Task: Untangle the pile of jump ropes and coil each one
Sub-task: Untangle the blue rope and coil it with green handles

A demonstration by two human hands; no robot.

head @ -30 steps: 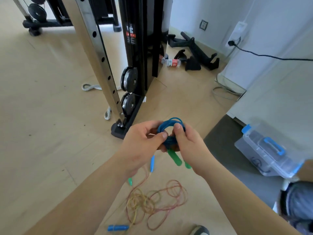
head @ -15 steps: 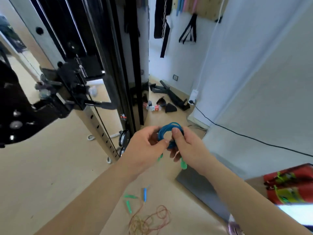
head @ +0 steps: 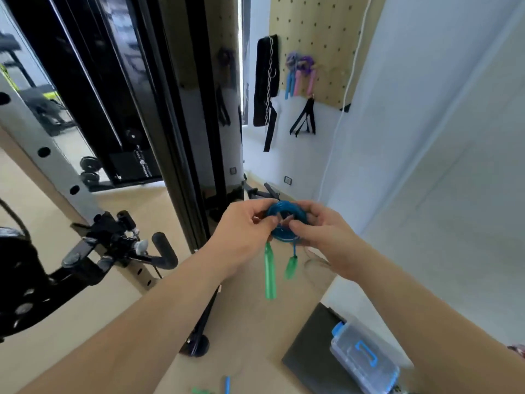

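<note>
With left hand (head: 244,231) and right hand (head: 324,234) close together, pinched the blue jump rope (head: 287,210) from either side, fingers and thumbs curled onto its tight coil. Held that coil in the air, between both hands. Let its two green handles (head: 270,268) dangle just below the fingertips. Noted a clear box (head: 363,362) with blue latches well below the right forearm, and a pegboard (head: 321,29) far beyond both hands.
</note>
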